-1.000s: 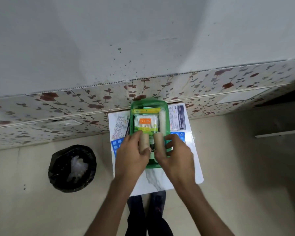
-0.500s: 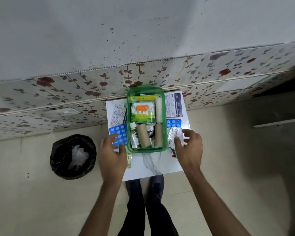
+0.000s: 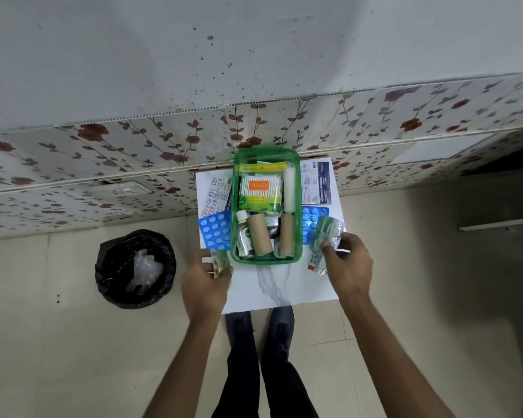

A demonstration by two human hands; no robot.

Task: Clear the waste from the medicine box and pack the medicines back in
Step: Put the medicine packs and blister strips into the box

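Note:
A green medicine box (image 3: 298, 206) stands on a small white table (image 3: 272, 288). It holds a cotton-swab pack (image 3: 261, 191), a small bottle (image 3: 244, 239), two brown rolls (image 3: 259, 236) and a white roll (image 3: 290, 188). My right hand (image 3: 349, 267) grips a green and silver pill strip (image 3: 325, 233) just right of the box. My left hand (image 3: 204, 282) pinches a small greenish strip (image 3: 219, 262) at the box's near left corner. Blue pill strips lie on the left (image 3: 213, 233) and on the right (image 3: 310, 217) of the box.
A black-lined waste bin (image 3: 135, 268) with crumpled clear plastic in it stands on the floor to the left of the table. Printed leaflets (image 3: 317, 182) lie under the box. A flower-patterned ledge runs behind the table. My legs and shoes are below the table's near edge.
Both hands left the brown rolls in the box and moved out to its sides. Each hand has since picked up a strip from the table.

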